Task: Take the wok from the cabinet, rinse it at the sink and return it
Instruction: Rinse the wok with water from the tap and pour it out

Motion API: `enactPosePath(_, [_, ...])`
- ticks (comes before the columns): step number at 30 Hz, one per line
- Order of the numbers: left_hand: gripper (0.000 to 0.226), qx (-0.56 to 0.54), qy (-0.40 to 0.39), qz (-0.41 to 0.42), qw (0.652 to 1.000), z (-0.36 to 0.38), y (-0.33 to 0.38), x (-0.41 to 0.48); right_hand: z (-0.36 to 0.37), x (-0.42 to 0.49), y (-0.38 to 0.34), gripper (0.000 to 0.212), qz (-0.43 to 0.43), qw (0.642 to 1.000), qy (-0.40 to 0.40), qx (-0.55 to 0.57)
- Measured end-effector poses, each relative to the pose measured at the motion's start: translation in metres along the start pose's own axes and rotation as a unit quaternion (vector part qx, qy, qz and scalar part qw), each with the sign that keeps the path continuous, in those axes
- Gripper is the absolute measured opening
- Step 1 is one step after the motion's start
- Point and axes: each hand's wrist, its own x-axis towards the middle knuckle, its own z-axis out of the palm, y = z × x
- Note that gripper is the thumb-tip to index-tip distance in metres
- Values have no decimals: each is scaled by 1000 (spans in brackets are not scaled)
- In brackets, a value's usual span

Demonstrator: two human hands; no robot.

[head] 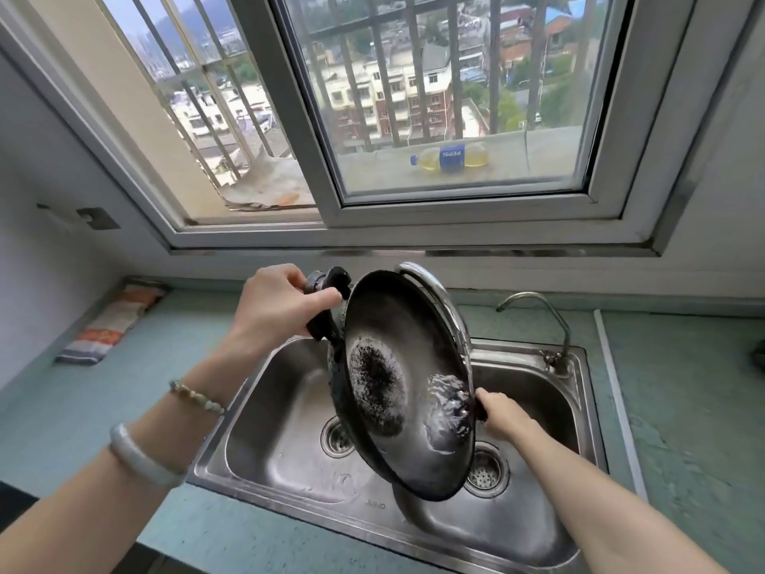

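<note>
A black wok (403,383) with a burnt patch inside is held tilted steeply above the steel double sink (289,445). My left hand (277,308) grips its black handle at the upper left. At the wok's lower right rim my right hand (503,414) holds the small side handle. Water pools and ripples inside the wok near its right edge. A curved chrome faucet (434,292) arches just behind the wok's top rim.
A second, smaller tap (546,312) stands at the sink's back right corner. A folded striped cloth (111,325) lies on the green counter (683,408) at the left. The window sill runs behind the sink, with a bottle (453,158) outside the glass.
</note>
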Motion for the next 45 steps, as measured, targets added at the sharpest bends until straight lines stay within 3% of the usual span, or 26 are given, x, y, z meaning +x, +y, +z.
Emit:
enactPosePath(14, [37,-26,-12,-7,1000,-3,0,4,-9,5,-2,27,-20,999,9,39])
enactPosePath(25, [29,-110,-9,-105,988,-32,-66,21,-76,-11,-2,20,-39,988,-78,-131])
enactPosePath(30, [23,-147,-46,-148,977,-30,-105,18,-106,-29,0,42,-2,972,-111,-208])
enactPosePath(38, [21,-247,-233,-271,901,29,-191,-8,-167,-65,4,37,76,943,-56,-319])
enactPosePath(42, [27,-275,-279,-314,865,73,-222,-32,-195,-80,2,38,85,935,-19,-345])
enactPosePath(45, [24,-285,-280,-324,857,109,-225,-45,-218,-88,-1,34,79,924,13,-374])
